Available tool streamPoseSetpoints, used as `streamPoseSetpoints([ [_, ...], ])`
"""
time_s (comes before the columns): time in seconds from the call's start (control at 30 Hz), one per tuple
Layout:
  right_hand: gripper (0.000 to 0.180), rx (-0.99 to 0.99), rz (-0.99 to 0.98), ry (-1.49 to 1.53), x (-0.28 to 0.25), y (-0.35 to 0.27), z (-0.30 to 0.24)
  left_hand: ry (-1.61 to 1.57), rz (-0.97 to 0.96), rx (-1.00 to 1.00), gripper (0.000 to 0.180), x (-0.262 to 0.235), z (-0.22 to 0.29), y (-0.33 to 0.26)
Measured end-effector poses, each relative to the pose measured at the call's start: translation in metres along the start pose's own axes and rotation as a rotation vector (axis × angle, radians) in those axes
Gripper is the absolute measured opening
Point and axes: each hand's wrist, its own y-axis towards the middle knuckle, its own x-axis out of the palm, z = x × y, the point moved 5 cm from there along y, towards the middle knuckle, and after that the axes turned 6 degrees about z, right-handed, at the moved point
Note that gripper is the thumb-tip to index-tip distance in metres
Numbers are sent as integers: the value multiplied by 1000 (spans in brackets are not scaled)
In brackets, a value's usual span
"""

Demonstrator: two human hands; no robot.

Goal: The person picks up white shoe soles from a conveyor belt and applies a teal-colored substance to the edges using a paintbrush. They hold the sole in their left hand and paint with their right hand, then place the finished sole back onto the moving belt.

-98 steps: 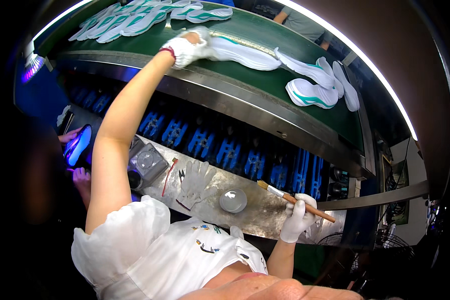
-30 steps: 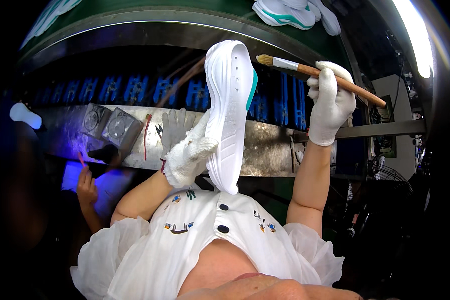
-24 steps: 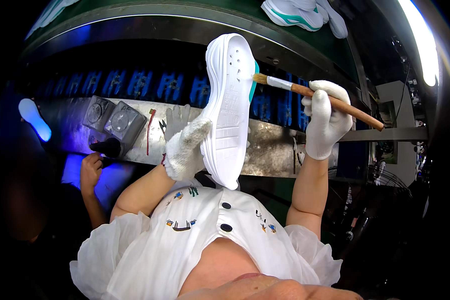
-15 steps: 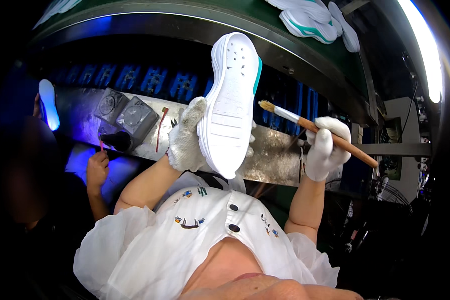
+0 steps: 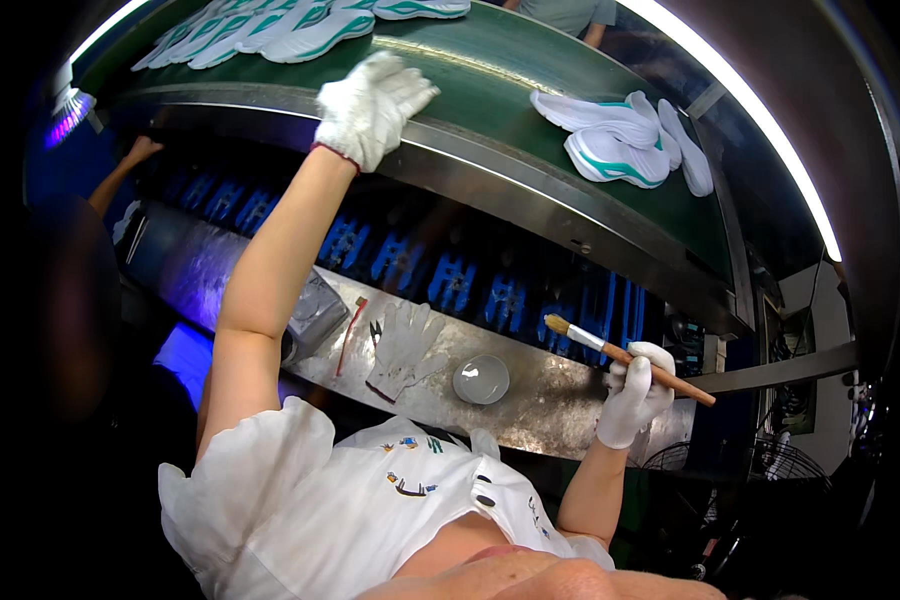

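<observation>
My left hand (image 5: pixel 375 108), in a white knitted glove, reaches over the near edge of the green conveyor belt (image 5: pixel 460 95). Its fingers are stretched out, and nothing shows in them. White shoe soles with green side stripes (image 5: pixel 320 38) lie in a row on the belt, beyond that hand. Over the right part of the metal bench, my gloved right hand (image 5: pixel 638 395) grips a paintbrush (image 5: pixel 610 349) by its wooden handle. The pale bristles point up and to the left. A round bowl of clear liquid (image 5: pixel 481 380) stands on the bench to the left of the brush.
More soles (image 5: pixel 620 140) lie piled at the belt's right. On the bench are a spare white glove (image 5: pixel 407 345), a red-handled brush (image 5: pixel 351 335) and a grey block (image 5: pixel 317 312) behind my forearm. Blue fixtures (image 5: pixel 452 284) line the space under the belt. A co-worker's arm (image 5: pixel 125 170) shows at left.
The white sole has left my left hand, which has moved up and left to the conveyor and opened. My right hand still holds the paintbrush, slightly lower in view. The bench glove and bowl are now uncovered.
</observation>
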Motion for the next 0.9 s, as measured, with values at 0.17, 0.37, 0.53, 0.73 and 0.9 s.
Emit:
streamPoseSetpoints([
  [0.17, 13, 133, -33, 46, -9, -6, 4, 1679, -484, 1040, 38, 79, -86, 41],
  [0.37, 14, 109, 12, -1, -23, -12, 21, 2180, -470, 520, 31, 101, -110, 46],
  [0.53, 13, 156, -10, 9, -25, -11, 33, 1738, -457, 887, 18, 54, -38, -5],
  [0.73, 13, 130, -9, -20, -7, -12, 28, 1768, 262, 1386, 41, 10, 69, -20],
  [0.9, 11, 211, -60, 40, -6, -16, 36, 1940, -321, 739, 55, 66, -27, -34],
])
